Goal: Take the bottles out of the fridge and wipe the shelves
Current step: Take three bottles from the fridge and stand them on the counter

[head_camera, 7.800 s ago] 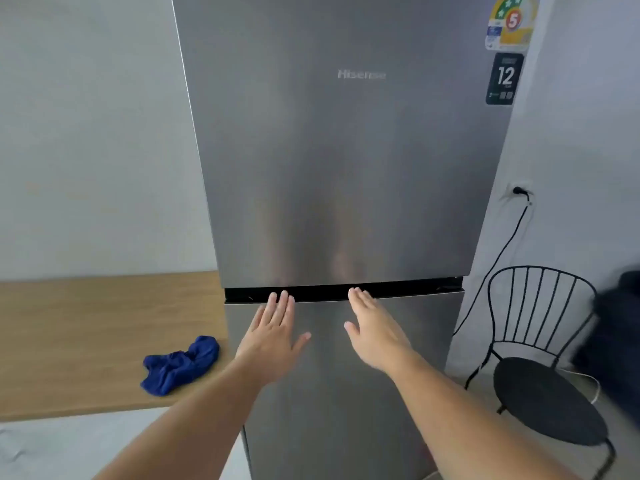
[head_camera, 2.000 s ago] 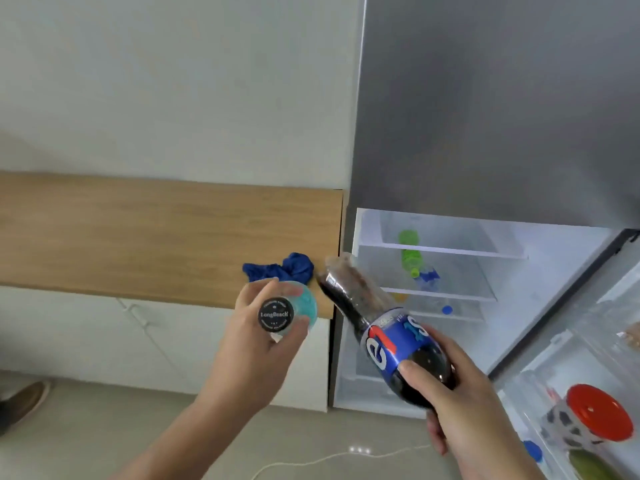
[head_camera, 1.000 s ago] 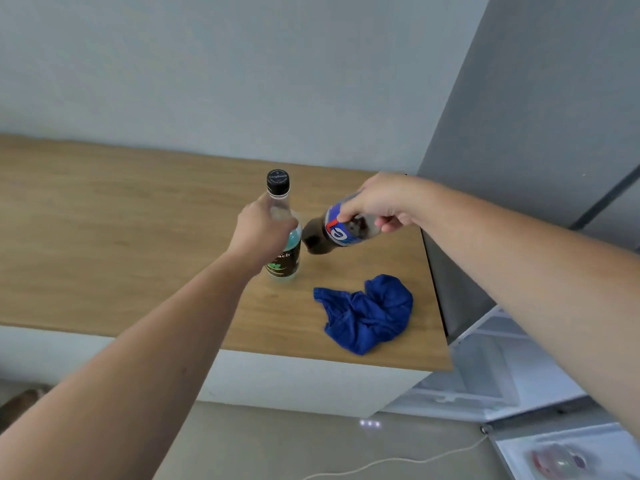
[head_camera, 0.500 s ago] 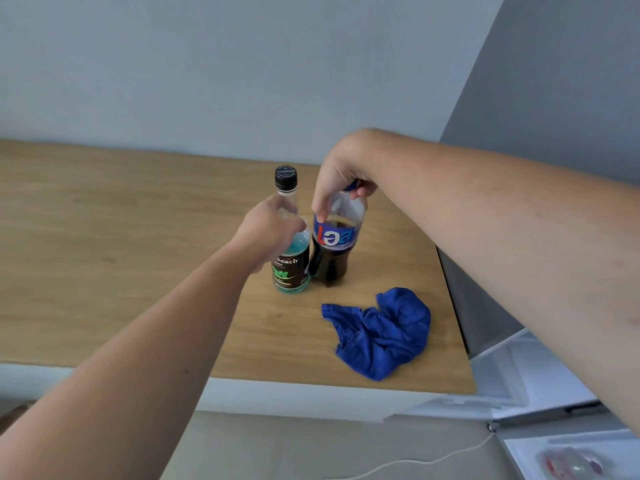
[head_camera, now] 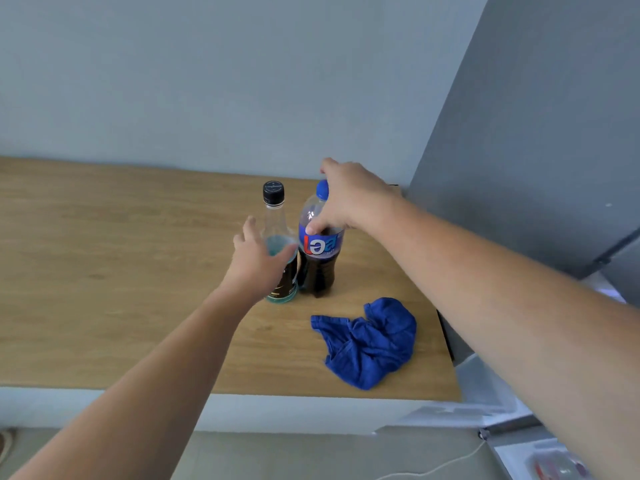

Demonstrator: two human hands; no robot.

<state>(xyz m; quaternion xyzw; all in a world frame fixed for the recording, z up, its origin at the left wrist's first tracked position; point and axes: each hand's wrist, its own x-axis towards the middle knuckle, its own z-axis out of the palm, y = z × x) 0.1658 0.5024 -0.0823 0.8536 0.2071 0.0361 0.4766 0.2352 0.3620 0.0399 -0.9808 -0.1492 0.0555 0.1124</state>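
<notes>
Two bottles stand upright, side by side, on the wooden counter (head_camera: 121,271). The clear glass bottle (head_camera: 275,216) has a black cap and blue liquid. The dark cola bottle (head_camera: 320,265) has a blue cap and a blue label. My left hand (head_camera: 258,263) is just in front of the glass bottle with its fingers spread, loose around the lower body. My right hand (head_camera: 349,199) reaches over the cola bottle, thumb on its shoulder and fingers around the neck. A crumpled blue cloth (head_camera: 370,341) lies on the counter, nearer than the bottles and to their right.
The grey fridge (head_camera: 536,133) stands against the counter's right end. Its open lower compartment (head_camera: 485,407) and door shelf (head_camera: 554,465) show at the bottom right. A white cable (head_camera: 433,471) runs across the floor below.
My right hand has shifted its grip up to the standing cola bottle's neck. My left hand has loosened and drawn back a little from the glass bottle.
</notes>
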